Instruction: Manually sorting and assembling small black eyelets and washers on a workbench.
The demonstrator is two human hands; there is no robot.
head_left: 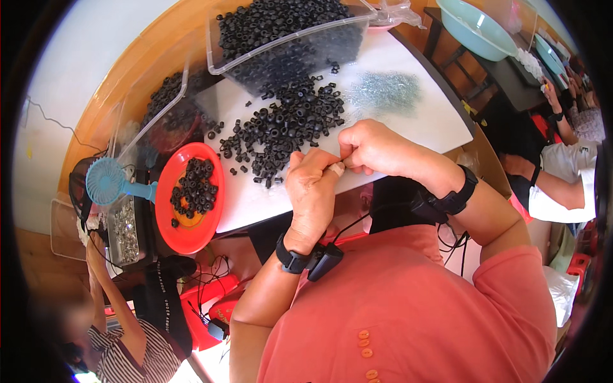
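Black ring-shaped beads [281, 127] lie in a loose heap on the white board [408, 121], just above centre frame, spilling from the clear plastic tub [287, 38] at the top.

Nearest me, in the lower half, both forearms rise from a coral shirt, each wrist wearing a black band. My left hand [311, 191] sits at centre, fingers curled inward, with a pale strip of tape around one finger; my right hand [377, 150] meets it from the right, fingertips pinched together at the same spot. Something tiny seems held between them, but I cannot tell what it is, as the knuckles hide it.

I judge this to be fine fingertip work, so I would keep both hands braced low over the board's near edge and draw single beads from the heap's closest fringe.

Left of the hands, a red plate [191, 233] holds a smaller batch of beads, beside a blue handheld fan [105, 180] and a tray of small silvery pieces [124, 233]. Farther off, a teal basin [479, 29] sits on a dark table at upper right, where other people work.
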